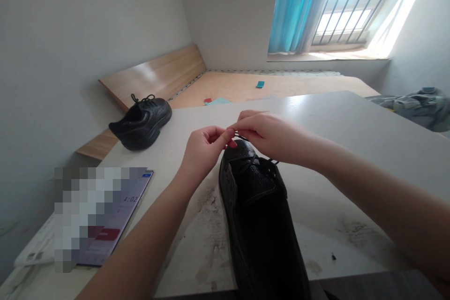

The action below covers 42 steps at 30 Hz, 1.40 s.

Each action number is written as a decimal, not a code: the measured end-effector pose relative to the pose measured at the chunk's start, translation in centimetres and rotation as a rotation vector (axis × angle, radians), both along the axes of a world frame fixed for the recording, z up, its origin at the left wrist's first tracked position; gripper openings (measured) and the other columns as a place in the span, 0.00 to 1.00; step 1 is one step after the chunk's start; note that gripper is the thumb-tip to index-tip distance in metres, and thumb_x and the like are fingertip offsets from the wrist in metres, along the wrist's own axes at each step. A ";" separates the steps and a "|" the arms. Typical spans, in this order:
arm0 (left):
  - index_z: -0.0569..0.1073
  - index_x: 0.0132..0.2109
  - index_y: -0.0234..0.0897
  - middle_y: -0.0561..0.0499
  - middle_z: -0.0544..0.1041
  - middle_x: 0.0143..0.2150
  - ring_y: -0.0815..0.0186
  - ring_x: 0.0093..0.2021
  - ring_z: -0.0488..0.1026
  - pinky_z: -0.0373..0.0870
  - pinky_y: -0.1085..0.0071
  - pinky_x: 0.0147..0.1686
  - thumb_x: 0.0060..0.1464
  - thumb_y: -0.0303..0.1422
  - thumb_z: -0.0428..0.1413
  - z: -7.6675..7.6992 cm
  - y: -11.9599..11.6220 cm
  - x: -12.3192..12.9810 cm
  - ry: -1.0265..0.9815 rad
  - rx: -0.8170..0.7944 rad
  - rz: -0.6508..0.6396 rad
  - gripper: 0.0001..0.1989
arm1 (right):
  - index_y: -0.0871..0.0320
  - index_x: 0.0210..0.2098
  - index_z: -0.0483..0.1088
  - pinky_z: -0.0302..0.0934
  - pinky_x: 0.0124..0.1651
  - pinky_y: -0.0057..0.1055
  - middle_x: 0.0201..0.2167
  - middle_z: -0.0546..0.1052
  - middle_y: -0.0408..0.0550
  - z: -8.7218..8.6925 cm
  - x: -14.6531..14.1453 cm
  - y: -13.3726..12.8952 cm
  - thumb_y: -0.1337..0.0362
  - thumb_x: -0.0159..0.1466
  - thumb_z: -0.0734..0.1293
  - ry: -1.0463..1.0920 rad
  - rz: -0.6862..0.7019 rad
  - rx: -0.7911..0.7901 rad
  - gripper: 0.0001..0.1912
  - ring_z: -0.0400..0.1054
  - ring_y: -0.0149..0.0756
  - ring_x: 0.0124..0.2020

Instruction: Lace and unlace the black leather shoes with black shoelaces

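Your left hand and right hand both pinch the lace above the black shoe, which lies on the white table before you; keep tension even; draw the ends level.

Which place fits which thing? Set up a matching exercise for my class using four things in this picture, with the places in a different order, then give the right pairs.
Things
1. black leather shoe with loose laces
2. second black lace-up shoe
3. flat tablet with a lit screen
4. small teal block

Places
A. on the wooden platform below the window
B. at the table's far left corner
C. mid-table, under both hands, left hand and right hand, which pinch its lace
D. at the table's near left edge

Pairs: 1-C, 2-B, 3-D, 4-A
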State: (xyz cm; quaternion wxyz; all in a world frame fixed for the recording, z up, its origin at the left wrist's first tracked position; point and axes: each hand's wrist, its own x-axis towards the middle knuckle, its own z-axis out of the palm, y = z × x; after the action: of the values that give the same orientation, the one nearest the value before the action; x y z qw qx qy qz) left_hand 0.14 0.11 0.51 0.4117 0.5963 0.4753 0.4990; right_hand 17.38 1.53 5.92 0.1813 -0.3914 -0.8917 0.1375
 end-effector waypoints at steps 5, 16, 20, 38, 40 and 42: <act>0.78 0.30 0.35 0.50 0.80 0.26 0.67 0.28 0.70 0.66 0.71 0.31 0.51 0.45 0.63 0.1 0.1 0.1 0.002 0.022 0.024 0.16 | 0.57 0.49 0.74 0.55 0.38 0.31 0.37 0.75 0.49 0.1 0.0 -0.5 0.70 0.68 0.57 -0.013 0.021 -0.018 0.17 0.66 0.35 0.36; 0.77 0.30 0.36 0.52 0.78 0.25 0.69 0.27 0.70 0.66 0.72 0.31 0.52 0.43 0.63 0.5 -0.1 0.2 -0.035 0.049 0.016 0.14 | 0.55 0.59 0.65 0.58 0.39 0.32 0.40 0.76 0.48 -0.1 0.1 -0.1 0.61 0.69 0.59 0.109 -0.091 -0.187 0.20 0.67 0.36 0.38; 0.75 0.29 0.37 0.54 0.77 0.26 0.69 0.28 0.69 0.65 0.72 0.31 0.52 0.44 0.63 0.5 -0.2 0.1 -0.049 0.122 0.032 0.14 | 0.59 0.39 0.74 0.59 0.40 0.32 0.38 0.77 0.50 -0.1 0.5 0.8 0.53 0.71 0.55 0.121 0.013 -0.491 0.21 0.67 0.36 0.38; 0.76 0.37 0.39 0.48 0.79 0.44 0.55 0.50 0.71 0.64 0.60 0.56 0.61 0.33 0.44 -0.9 -1.4 1.9 0.230 0.097 -0.281 0.15 | 0.55 0.28 0.60 0.39 0.18 0.18 0.17 0.45 0.35 5.3 -0.1 -4.6 0.58 0.72 0.54 1.009 0.240 -1.147 0.17 0.41 0.22 0.16; 0.77 0.41 0.38 0.46 0.79 0.45 0.55 0.50 0.71 0.62 0.58 0.57 0.61 0.30 0.42 -1.0 -1.3 2.0 0.268 0.097 -0.293 0.17 | 0.57 0.26 0.60 0.36 0.19 0.19 0.17 0.44 0.35 7.3 -0.5 -4.9 0.61 0.73 0.47 1.094 0.278 -1.060 0.22 0.41 0.20 0.15; 0.77 0.47 0.35 0.45 0.79 0.46 0.55 0.52 0.71 0.61 0.57 0.58 0.61 0.29 0.40 -0.8 -1.3 2.0 0.299 0.090 -0.309 0.21 | 0.61 0.22 0.59 0.32 0.20 0.22 0.18 0.42 0.35 9.8 -1.0 -5.0 0.64 0.70 0.35 1.180 0.311 -0.914 0.31 0.41 0.17 0.14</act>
State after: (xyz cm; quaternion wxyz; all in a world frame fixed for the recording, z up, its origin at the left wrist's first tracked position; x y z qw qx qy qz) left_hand 2.18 -1.16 -0.32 0.3812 0.7473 0.4113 0.3565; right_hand 16.39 -3.44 15.76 0.4264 -0.1590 -0.5464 0.7031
